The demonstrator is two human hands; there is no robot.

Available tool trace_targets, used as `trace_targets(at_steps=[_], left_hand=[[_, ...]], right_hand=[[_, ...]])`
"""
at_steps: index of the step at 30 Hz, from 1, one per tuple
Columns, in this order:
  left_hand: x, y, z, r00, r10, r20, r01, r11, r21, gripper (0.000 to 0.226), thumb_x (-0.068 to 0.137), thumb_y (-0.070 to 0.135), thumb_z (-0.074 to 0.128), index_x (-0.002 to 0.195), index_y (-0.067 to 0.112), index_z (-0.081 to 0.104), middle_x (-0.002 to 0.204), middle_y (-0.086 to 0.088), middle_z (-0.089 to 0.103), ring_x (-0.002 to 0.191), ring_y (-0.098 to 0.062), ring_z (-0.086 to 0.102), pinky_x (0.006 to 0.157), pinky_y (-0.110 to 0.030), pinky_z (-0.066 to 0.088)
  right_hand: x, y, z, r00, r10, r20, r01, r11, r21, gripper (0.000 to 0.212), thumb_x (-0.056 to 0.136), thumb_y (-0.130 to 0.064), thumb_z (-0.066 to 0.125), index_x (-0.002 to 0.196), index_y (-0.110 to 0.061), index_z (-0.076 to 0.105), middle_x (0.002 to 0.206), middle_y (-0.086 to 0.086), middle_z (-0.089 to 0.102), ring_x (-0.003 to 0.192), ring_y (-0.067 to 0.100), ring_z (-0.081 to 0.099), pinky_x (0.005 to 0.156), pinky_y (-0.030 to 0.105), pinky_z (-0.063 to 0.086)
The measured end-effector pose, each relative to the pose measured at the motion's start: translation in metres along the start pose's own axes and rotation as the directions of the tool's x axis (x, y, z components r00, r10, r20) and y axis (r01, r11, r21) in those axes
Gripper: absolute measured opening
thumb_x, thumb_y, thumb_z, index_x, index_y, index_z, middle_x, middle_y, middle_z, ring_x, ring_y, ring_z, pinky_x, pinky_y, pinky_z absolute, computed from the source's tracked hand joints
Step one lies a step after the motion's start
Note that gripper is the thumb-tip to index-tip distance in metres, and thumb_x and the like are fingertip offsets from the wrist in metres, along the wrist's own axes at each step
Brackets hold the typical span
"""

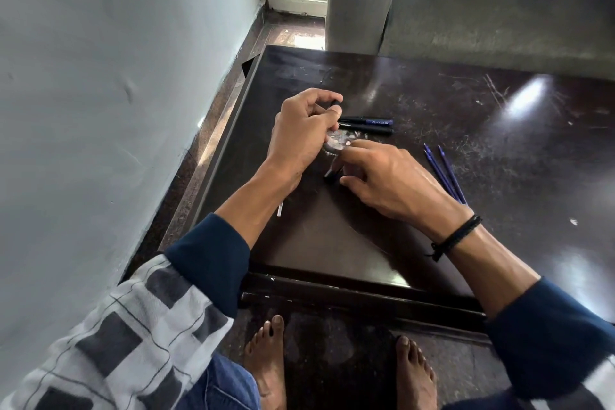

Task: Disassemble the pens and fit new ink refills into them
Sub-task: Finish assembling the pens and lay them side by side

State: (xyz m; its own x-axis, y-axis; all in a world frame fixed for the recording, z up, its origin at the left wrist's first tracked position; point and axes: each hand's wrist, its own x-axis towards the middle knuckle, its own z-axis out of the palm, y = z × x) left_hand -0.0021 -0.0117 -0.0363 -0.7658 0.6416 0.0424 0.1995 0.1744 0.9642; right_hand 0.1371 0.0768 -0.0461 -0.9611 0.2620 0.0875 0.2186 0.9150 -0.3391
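The job looks close to its start. The person holds one long black plastic pen [332,174] in both hands, and this seems to be the pen being opened. The fingers hide its middle, so it is hard to see if it has come apart.

Two more black pens [366,130] lie side by side on the dark brown shiny table [432,260]. They look whole, so they probably need new ink too. The held pen is just beside the left ends of those two pens, a bit nearer the person. A few thin blue ink refills [446,173] lie to the right of the two pens, nearer the person, and look unused. A thin white stick [280,210] peeks out from under the left arm, left of the two pens. What it is cannot be told.

The left hand [299,133] is curled tight round the pen's far end. The right hand [386,180] pinches the near end with bent fingers, palm down. Both wrists are low over the table.
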Motion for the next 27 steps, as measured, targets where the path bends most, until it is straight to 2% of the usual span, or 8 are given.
trace_targets(at_steps=[3, 7, 12, 19, 24, 27], left_hand=[[0.007, 0.000, -0.010, 0.999, -0.023, -0.027, 0.022, 0.999, -0.039, 0.016, 0.093, 0.010, 0.066, 0.105, 0.017, 0.075, 0.073, -0.001, 0.069, 0.062, -0.005, 0.062, 0.060, -0.021, 0.049], [0.014, 0.000, -0.022, 0.998, -0.054, -0.040, 0.048, 0.991, -0.121, 0.016, 0.094, 0.006, 0.064, 0.106, 0.010, 0.073, 0.076, -0.005, 0.066, 0.051, 0.002, 0.055, 0.051, -0.013, 0.043], [0.015, 0.000, -0.023, 0.995, -0.093, -0.018, 0.089, 0.982, -0.169, 0.015, 0.093, 0.008, 0.065, 0.105, 0.012, 0.074, 0.074, -0.005, 0.066, 0.052, -0.003, 0.054, 0.052, -0.016, 0.043], [0.018, -0.002, -0.028, 0.986, -0.167, -0.027, 0.154, 0.952, -0.266, 0.013, 0.092, 0.009, 0.066, 0.097, 0.018, 0.075, 0.068, -0.002, 0.067, 0.051, -0.007, 0.053, 0.049, -0.017, 0.040], [0.019, -0.002, -0.031, 0.982, -0.186, -0.033, 0.168, 0.939, -0.300, 0.014, 0.091, 0.008, 0.065, 0.094, 0.018, 0.075, 0.067, 0.001, 0.068, 0.050, -0.006, 0.054, 0.047, -0.016, 0.041], [0.017, -0.003, -0.029, 0.983, -0.182, -0.028, 0.167, 0.943, -0.287, 0.014, 0.090, 0.009, 0.067, 0.097, 0.017, 0.076, 0.070, 0.000, 0.070, 0.051, -0.006, 0.055, 0.048, -0.017, 0.042]], right_hand=[[0.000, 0.001, -0.001, 1.000, 0.011, 0.022, -0.012, 1.000, 0.020, 0.018, 0.092, -0.024, 0.068, 0.109, -0.030, 0.071, 0.107, -0.010, 0.066, 0.095, 0.020, 0.066, 0.073, 0.033, 0.047], [0.000, 0.002, 0.002, 1.000, -0.004, 0.020, 0.004, 1.000, 0.023, 0.021, 0.095, -0.027, 0.066, 0.115, -0.034, 0.071, 0.105, -0.013, 0.063, 0.091, 0.015, 0.063, 0.072, 0.028, 0.041], [0.001, 0.000, 0.007, 0.999, -0.039, 0.028, 0.038, 0.999, 0.026, 0.029, 0.098, -0.034, 0.063, 0.126, -0.038, 0.068, 0.096, -0.017, 0.053, 0.079, 0.005, 0.051, 0.070, 0.024, 0.039], [0.001, -0.001, 0.009, 0.997, -0.051, 0.050, 0.050, 0.999, 0.012, 0.030, 0.099, -0.039, 0.062, 0.128, -0.039, 0.066, 0.093, -0.019, 0.049, 0.079, 0.003, 0.047, 0.066, 0.026, 0.040], [0.002, 0.000, 0.009, 0.998, -0.018, 0.066, 0.019, 1.000, -0.007, 0.025, 0.099, -0.035, 0.062, 0.122, -0.035, 0.069, 0.099, -0.018, 0.053, 0.089, 0.012, 0.060, 0.071, 0.027, 0.042], [0.002, 0.000, 0.010, 0.998, 0.001, 0.061, -0.001, 1.000, 0.000, 0.024, 0.099, -0.033, 0.063, 0.121, -0.034, 0.070, 0.103, -0.018, 0.055, 0.090, 0.010, 0.059, 0.073, 0.027, 0.042]])
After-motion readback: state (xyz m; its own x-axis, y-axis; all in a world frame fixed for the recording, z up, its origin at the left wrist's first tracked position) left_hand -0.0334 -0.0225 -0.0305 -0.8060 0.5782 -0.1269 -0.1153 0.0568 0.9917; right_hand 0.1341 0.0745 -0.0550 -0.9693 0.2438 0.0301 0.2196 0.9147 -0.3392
